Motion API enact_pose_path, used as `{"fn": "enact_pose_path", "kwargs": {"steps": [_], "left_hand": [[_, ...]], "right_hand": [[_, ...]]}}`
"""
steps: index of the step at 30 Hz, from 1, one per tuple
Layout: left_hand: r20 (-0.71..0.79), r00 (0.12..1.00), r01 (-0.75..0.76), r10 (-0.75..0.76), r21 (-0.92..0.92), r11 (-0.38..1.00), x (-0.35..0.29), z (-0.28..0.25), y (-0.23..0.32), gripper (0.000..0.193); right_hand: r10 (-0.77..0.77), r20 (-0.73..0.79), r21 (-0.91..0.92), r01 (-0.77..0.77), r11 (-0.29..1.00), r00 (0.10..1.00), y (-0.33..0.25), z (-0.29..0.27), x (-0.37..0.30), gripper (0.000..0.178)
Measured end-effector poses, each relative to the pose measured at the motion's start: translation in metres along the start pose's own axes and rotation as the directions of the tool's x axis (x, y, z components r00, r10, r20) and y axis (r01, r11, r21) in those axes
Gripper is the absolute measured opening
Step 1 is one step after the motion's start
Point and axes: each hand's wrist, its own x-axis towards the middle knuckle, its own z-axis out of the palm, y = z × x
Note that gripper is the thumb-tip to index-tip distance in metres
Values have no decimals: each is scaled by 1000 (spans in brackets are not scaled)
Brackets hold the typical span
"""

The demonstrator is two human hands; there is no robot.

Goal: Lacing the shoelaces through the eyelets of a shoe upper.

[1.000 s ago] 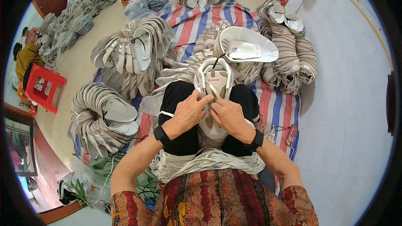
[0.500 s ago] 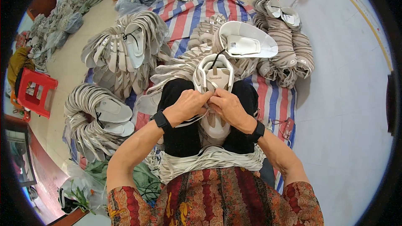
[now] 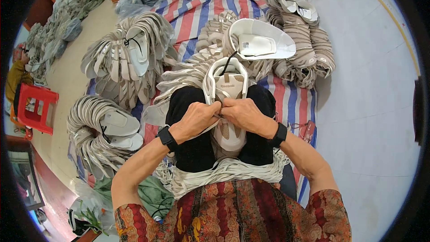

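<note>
Between my black-clad knees a white and beige shoe upper [image 3: 229, 90] stands with its toe toward me and its tongue showing. My left hand [image 3: 199, 116] is closed at the lacing edge, pinching a pale shoelace [image 3: 209, 128] that trails from below its fingers. Opposite it, my right hand [image 3: 245, 114] is pinched shut over the same spot, fingertips almost meeting the left ones. What exactly lies between the fingertips is mostly covered by the hands. Across my lap lies a thick bundle of white laces [image 3: 228, 172]. A black cord [image 3: 229, 63] ties the upper to others behind it.
Ringed stacks of shoe uppers [image 3: 105, 130] lie at left, with more [image 3: 291, 40] at right, on a striped sheet [image 3: 190, 22]. A white-lined upper [image 3: 264, 44] rests just beyond my knees. A red stool [image 3: 38, 107] stands far left; a red object [image 3: 307, 131] lies at right.
My hands have drawn slightly apart at the lacing edge, the right one moving a little outward. The whole view has shifted slightly; the upper stays between my knees.
</note>
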Motion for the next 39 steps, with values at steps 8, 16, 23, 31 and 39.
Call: {"fn": "enact_pose_path", "kwargs": {"steps": [8,16,23,31,39], "left_hand": [[29,998,54,-51,-100,993,4,-5,3,26],[-51,971,212,-235,-275,938,10,-21,28,24],[-138,990,-4,23,139,990,1,-8,16,15],[-161,978,93,-131,-222,971,20,-10,31,16],[-113,755,279,-646,-836,472,21,-28,25,13]], "right_hand": [[-158,46,-56,160,985,986,4,-4,3,12],[-236,78,-237,248,939,969,2,-9,-4,11],[-304,131,-118,319,940,944,8,-27,11,11],[-245,-117,-395,181,901,963,10,-82,19,13],[213,-242,223,-159,962,947,12,-41,19,29]]}}
